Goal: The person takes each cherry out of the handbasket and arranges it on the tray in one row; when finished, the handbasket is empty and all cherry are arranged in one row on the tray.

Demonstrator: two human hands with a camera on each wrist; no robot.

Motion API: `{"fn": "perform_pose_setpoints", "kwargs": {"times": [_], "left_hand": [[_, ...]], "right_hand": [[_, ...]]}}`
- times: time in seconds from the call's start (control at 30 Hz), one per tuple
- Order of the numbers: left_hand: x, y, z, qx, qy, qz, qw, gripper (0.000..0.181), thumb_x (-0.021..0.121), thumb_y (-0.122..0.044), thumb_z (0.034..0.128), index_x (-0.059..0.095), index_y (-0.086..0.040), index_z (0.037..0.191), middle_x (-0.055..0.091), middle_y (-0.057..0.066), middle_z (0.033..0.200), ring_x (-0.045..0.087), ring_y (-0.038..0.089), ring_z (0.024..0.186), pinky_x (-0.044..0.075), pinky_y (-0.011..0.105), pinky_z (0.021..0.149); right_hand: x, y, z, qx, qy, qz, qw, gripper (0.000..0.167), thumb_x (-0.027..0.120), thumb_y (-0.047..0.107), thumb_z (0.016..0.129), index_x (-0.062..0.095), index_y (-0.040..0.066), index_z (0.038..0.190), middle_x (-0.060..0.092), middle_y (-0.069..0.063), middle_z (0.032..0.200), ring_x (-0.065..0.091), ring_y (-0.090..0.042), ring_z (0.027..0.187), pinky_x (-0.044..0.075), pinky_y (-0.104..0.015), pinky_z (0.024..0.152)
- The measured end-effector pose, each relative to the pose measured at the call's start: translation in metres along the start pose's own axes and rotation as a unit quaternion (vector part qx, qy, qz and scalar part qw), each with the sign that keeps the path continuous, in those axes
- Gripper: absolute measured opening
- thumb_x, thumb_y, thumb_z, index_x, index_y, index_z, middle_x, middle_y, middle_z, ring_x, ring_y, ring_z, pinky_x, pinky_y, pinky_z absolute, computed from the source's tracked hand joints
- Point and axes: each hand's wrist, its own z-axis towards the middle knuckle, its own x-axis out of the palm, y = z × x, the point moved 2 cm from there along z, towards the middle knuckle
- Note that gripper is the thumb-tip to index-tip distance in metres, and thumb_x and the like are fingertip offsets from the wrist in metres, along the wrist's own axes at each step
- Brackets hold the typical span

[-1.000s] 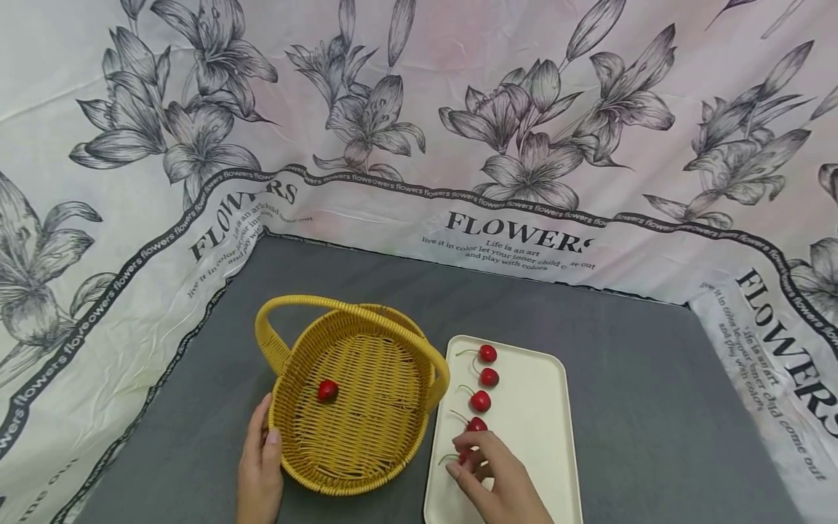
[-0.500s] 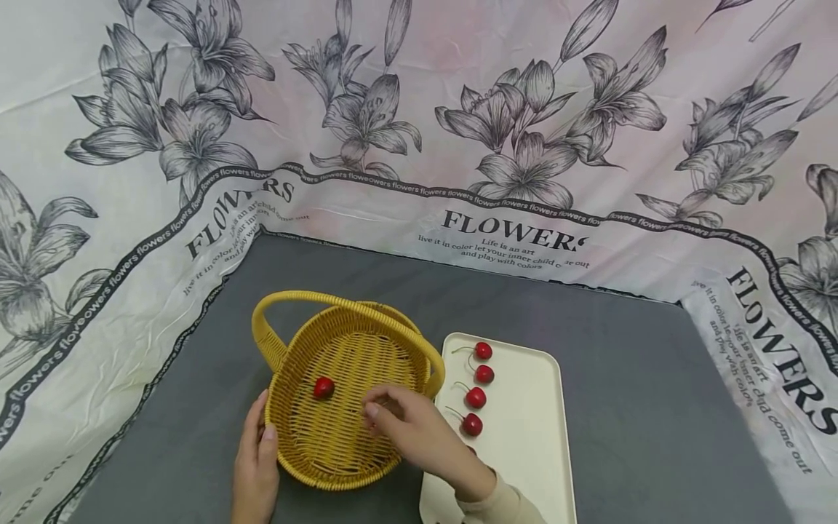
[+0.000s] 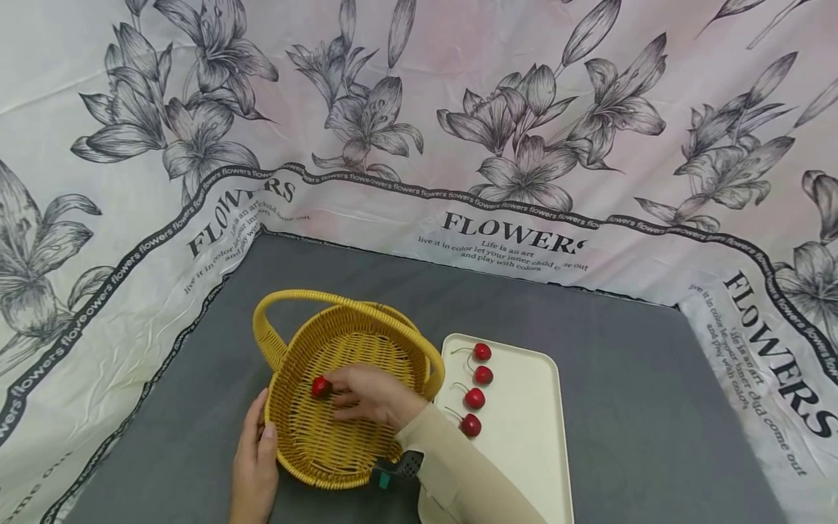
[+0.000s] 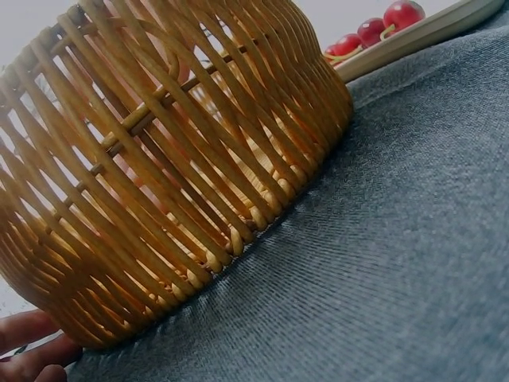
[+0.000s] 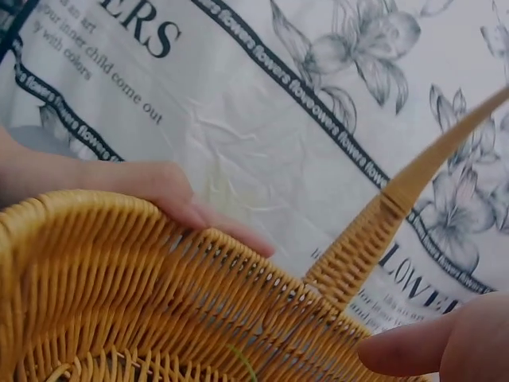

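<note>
A yellow wicker basket (image 3: 366, 466) with an arched handle (image 3: 340, 295) stands left of the tray, tipped so its inside shows. One red cherry (image 3: 321, 387) lies in it. My right hand (image 3: 373, 393) reaches into the basket, its fingertips beside this cherry; whether it holds another cherry is hidden. The right wrist view shows a thin green stem (image 5: 242, 362) near the basket's inner wall. My left hand (image 3: 255, 458) rests against the basket's outer left side, with fingers (image 4: 32, 358) touching the wickerwork low down. Several stemmed cherries (image 3: 471, 424) lie along the left part of a cream tray (image 3: 524, 429).
The right forearm's sleeve (image 3: 465, 466) crosses the tray's near part and hides it. A dark wrist camera (image 3: 396, 468) hangs by the basket's near rim. Grey cloth (image 3: 628, 407) covers the table. Behind it rises a flower-printed curtain (image 3: 366, 196).
My right hand has gone left from the tray into the basket, up to the cherry there. The nearest cherry seen earlier under that hand is out of sight. The left hand has stayed at the basket.
</note>
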Motion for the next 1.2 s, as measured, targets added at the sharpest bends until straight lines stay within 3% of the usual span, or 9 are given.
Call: {"fn": "perform_pose_setpoints", "kwargs": {"times": [0.3,0.5,0.6,0.77,0.9,1.03,1.2], "left_hand": [[0.001,-0.001,-0.001,-0.005,0.003,0.004,1.0,0.047,0.032,-0.032,0.1056,0.026,-0.027,0.152,0.047,0.009,0.133,0.048,0.006,0.091,0.042,0.025,0.074],[0.001,-0.001,0.0,0.001,-0.006,-0.006,1.0,0.047,0.033,-0.03,0.1058,0.027,-0.027,0.152,0.052,0.007,0.108,0.047,0.01,0.082,0.04,0.024,0.07],[0.001,0.0,0.001,0.001,-0.007,-0.004,1.0,0.047,0.033,-0.029,0.1058,0.027,-0.027,0.152,0.051,0.006,0.106,0.047,0.009,0.083,0.04,0.022,0.071],[0.0,0.0,0.0,-0.004,0.002,0.003,1.0,0.047,0.032,-0.03,0.1058,0.025,-0.027,0.153,0.049,0.008,0.127,0.047,0.006,0.09,0.039,0.019,0.075],[0.0,0.0,0.0,-0.005,0.003,0.003,1.0,0.047,0.033,-0.03,0.1057,0.025,-0.028,0.152,0.046,0.008,0.135,0.046,0.006,0.094,0.039,0.018,0.076],[0.0,0.0,0.0,-0.009,0.003,0.006,0.9999,0.048,0.032,-0.031,0.1057,0.025,-0.028,0.153,0.043,0.007,0.139,0.047,0.012,0.101,0.038,0.016,0.078],[-0.002,0.001,0.0,-0.014,0.017,-0.002,0.9998,0.049,0.031,-0.033,0.1057,0.021,-0.028,0.154,0.031,0.007,0.151,0.042,0.023,0.125,0.033,0.006,0.082]], "right_hand": [[0.002,-0.002,0.018,0.016,0.021,0.019,0.9995,0.049,0.055,0.024,0.098,0.045,-0.001,0.139,0.04,-0.026,0.143,0.055,-0.037,0.115,0.051,-0.041,0.088],[0.005,-0.005,0.023,0.011,0.04,0.003,0.9991,0.044,0.053,0.022,0.1,0.047,0.002,0.139,0.044,-0.026,0.14,0.061,-0.035,0.106,0.052,-0.041,0.086],[0.009,-0.006,0.026,0.011,0.048,0.005,0.9988,0.044,0.053,0.02,0.1,0.047,0.002,0.139,0.044,-0.027,0.139,0.063,-0.035,0.103,0.053,-0.041,0.085],[0.012,-0.005,0.027,0.017,0.079,-0.005,0.9968,0.039,0.05,0.018,0.101,0.05,0.001,0.135,0.052,-0.024,0.127,0.064,-0.032,0.099,0.053,-0.041,0.085],[0.013,-0.003,0.025,0.034,0.131,-0.032,0.9904,0.037,0.048,0.016,0.101,0.05,-0.001,0.134,0.057,-0.019,0.118,0.064,-0.031,0.101,0.052,-0.04,0.087],[0.014,-0.002,0.024,0.055,0.175,-0.057,0.9814,0.037,0.051,0.013,0.1,0.051,0.0,0.134,0.06,-0.016,0.117,0.064,-0.03,0.104,0.05,-0.039,0.09],[0.017,-0.004,0.024,0.057,0.199,-0.083,0.9748,0.031,0.056,0.007,0.097,0.058,0.002,0.127,0.063,-0.012,0.11,0.067,-0.025,0.094,0.05,-0.04,0.09]]}}
